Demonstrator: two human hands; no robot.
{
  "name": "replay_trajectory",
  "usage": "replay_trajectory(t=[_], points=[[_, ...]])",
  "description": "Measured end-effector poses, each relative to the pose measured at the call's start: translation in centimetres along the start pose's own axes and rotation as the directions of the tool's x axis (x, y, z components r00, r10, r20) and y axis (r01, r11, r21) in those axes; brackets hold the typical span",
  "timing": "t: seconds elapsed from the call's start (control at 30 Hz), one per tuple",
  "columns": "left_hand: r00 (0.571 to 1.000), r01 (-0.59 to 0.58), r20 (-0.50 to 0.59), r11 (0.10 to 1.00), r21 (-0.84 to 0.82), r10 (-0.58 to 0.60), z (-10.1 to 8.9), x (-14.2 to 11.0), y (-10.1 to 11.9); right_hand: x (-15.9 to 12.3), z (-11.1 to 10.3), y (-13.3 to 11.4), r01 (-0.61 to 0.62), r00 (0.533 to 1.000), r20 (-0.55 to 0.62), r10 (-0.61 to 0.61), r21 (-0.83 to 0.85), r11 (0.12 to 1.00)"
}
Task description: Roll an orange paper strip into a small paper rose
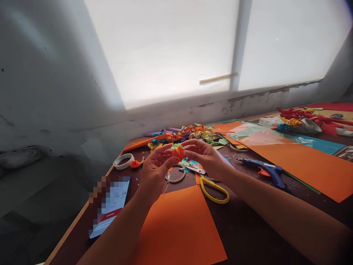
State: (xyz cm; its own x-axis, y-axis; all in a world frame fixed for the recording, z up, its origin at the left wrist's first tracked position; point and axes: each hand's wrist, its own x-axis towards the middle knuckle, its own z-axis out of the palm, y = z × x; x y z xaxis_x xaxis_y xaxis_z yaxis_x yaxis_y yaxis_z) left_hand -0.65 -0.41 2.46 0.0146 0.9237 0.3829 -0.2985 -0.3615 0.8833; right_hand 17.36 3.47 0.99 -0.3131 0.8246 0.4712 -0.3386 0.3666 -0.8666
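Both hands meet above the dark table (256, 235) and pinch a small orange paper flower (178, 151) between them. My left hand (154, 170) grips its left side with thumb and fingers curled. My right hand (205, 156) holds its right side, fingers bent over the top. Under the hands lie yellow-handled scissors (211, 186) and a tape ring (175, 174). An orange paper sheet (180, 228) lies between my forearms.
A phone (111, 206) lies near the left table edge, beside a white tape roll (123, 161). A blue glue gun (266, 170) rests on the right by a large orange sheet (309, 167). Rolled paper flowers (182, 134) are piled at the back; red paper pieces (306, 119) far right.
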Motion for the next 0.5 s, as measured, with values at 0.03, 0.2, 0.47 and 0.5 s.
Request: replay_trajectory(t=[0.03,0.2,0.47,0.5], points=[[1.000,-0.014,-0.001,1.000,0.012,0.014,0.03,-0.06,0.03,-0.02,0.05,0.06,0.005,1.000,0.005,-0.005,-0.003,1.000],[0.997,-0.070,-0.015,0.994,0.079,0.071,0.24,-0.28,0.21,-0.21,0.36,0.34,0.054,0.998,0.013,-0.054,-0.029,0.998],[1.000,0.007,-0.019,0.995,0.101,-0.005,0.35,-0.33,-0.13,-0.47,0.45,-0.04,0.191,0.981,-0.025,-0.193,-0.068,0.979],[1.000,0.012,-0.019,0.995,0.104,-0.010,0.36,-0.35,-0.19,-0.46,0.45,0.01,0.209,0.977,-0.031,-0.213,-0.098,0.973]])
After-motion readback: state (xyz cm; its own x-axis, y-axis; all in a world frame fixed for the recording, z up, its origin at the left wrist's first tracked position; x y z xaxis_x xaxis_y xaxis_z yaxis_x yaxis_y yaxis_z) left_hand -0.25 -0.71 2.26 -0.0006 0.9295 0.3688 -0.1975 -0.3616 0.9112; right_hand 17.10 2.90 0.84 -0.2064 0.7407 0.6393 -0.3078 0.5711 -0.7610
